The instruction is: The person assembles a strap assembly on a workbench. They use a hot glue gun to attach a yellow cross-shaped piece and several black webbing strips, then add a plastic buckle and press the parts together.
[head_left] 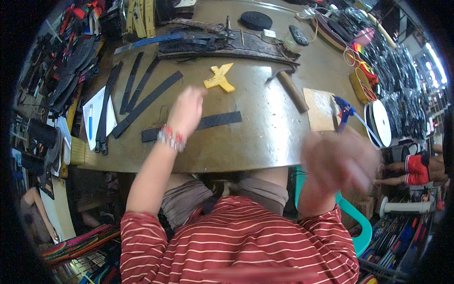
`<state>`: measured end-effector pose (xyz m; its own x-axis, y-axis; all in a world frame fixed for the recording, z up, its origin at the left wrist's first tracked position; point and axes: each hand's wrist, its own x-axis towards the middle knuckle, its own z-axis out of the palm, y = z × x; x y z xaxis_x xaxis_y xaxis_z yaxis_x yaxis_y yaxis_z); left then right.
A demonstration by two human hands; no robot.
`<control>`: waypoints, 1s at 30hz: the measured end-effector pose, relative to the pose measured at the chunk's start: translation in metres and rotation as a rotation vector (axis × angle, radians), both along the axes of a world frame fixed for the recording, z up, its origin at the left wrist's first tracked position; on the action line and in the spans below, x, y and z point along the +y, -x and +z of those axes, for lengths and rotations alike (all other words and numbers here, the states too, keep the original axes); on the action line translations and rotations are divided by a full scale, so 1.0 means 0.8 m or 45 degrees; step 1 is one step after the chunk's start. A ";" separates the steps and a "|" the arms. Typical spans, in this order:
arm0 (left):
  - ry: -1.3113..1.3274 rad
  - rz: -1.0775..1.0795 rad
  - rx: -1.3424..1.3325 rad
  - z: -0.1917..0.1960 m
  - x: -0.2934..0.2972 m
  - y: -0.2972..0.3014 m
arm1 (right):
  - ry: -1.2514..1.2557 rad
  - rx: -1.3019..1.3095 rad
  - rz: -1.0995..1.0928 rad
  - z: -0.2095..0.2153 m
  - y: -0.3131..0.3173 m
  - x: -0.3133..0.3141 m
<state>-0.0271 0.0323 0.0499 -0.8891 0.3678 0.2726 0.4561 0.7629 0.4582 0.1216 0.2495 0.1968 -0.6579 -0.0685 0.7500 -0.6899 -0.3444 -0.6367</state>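
Observation:
My left hand [186, 112], with a beaded bracelet at its wrist, is above the table over a short black strap [220, 120]. Its fingers reach toward a yellow X-shaped piece [220, 79] and look loosely apart, with nothing visible in them. At the table's right front edge, my right hand [341, 158] is smeared by motion, its fingers unreadable. Just beyond it, a blue glue gun [345, 109] with a pale stick lies by a piece of cardboard [318, 111]; whether the hand touches it is unclear. A wooden-handled hammer [294, 92] lies left of the cardboard.
Several black straps [146, 105] lie at the left beside white paper [109, 124] with a blue pen [90, 122]. A dark, worn board [222, 46] crosses the back, near a black webbing roll [256, 20]. A white spool [381, 124] stands right; a green chair [363, 227] is below.

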 end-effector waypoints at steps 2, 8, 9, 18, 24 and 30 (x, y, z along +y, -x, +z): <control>0.152 0.029 -0.017 -0.019 -0.015 -0.059 | -0.591 -0.519 -0.497 -0.059 0.060 0.018; 0.186 -0.105 0.163 -0.039 -0.016 -0.118 | -1.599 -0.237 -0.708 -0.221 0.101 0.020; 0.222 -0.193 0.184 -0.037 -0.018 -0.120 | -1.669 -0.365 -0.671 -0.229 0.093 0.025; 0.316 -0.262 -0.019 -0.024 -0.032 -0.151 | -0.617 -1.174 0.067 -0.187 0.035 0.067; 0.422 -0.262 -0.042 -0.019 -0.012 -0.154 | -0.271 -1.142 0.304 -0.196 0.052 0.036; 0.312 -0.348 -0.032 -0.025 -0.005 -0.150 | -1.081 -1.106 -0.281 -0.197 0.075 -0.001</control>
<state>0.0932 0.0280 0.0301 -0.7543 0.6443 0.1261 0.6491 0.7029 0.2909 0.0620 0.2489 0.0389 -0.9748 -0.1449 -0.1698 0.0827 0.4721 -0.8777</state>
